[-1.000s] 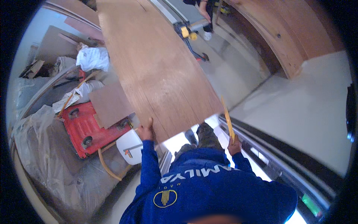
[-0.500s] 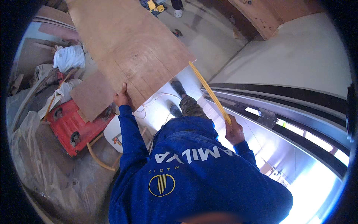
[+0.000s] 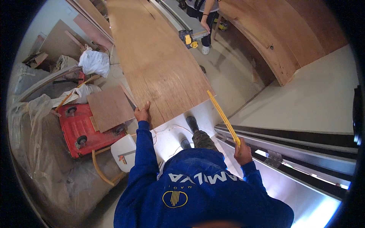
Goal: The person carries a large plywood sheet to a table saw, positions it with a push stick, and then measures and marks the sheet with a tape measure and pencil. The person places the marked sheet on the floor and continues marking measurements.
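Observation:
My left hand (image 3: 142, 112) grips the near edge of a long plywood sheet (image 3: 163, 68), thumb on top and fingers hidden beneath. The sheet stretches away from me toward the far side. In my right hand (image 3: 242, 152) is a yellow folding ruler (image 3: 225, 119), its sections bunched together lengthwise. The ruler's far end meets or overlaps the sheet's near right corner; whether they touch I cannot tell.
On the left lies a red wheeled dolly (image 3: 72, 131), wheels up, with a smaller board (image 3: 110, 108) across it. Plastic sheeting (image 3: 42, 136) drapes nearby. Another person's hand (image 3: 205, 25) is beyond a yellow-and-black tool (image 3: 187, 39). Metal profiles (image 3: 273, 159) run along my right.
My view has shifted, so the sheet and both hands appear lower and farther right. More of the other person now shows. Both hands keep their holds.

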A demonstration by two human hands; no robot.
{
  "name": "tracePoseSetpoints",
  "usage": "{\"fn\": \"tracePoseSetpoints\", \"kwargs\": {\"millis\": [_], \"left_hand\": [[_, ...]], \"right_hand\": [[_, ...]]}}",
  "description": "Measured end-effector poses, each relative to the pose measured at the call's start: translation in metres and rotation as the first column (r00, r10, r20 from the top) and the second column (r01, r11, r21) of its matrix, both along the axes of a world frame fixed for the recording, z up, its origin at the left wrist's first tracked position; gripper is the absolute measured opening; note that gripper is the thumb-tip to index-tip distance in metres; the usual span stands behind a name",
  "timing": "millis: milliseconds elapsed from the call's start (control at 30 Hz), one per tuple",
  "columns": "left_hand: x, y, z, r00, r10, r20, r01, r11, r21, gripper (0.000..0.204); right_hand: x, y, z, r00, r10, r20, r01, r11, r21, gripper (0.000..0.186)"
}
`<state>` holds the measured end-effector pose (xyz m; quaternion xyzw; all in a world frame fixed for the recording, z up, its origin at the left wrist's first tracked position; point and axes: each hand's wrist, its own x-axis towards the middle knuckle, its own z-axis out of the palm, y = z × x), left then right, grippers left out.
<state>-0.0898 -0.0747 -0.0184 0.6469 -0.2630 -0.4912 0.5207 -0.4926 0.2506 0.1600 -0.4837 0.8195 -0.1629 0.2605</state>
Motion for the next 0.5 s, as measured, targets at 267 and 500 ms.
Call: {"fn": "tracePoseSetpoints", "kwargs": {"millis": [267,500], "left_hand": [[0.0,-0.023,0.012,0.989,-0.008,0.15,0.007,1.0,0.006,0.05],[0.001,-0.037,0.024,0.999,0.04,-0.006,-0.04,0.999,0.004,0.046]], "right_hand": [[0.001,-0.025,0.001,1.0,0.024,-0.008,-0.024,1.0,0.018,0.019],[-0.004,-0.041,-0.003,0.998,0.063,-0.02,-0.064,0.996,-0.059,0.016]]}}
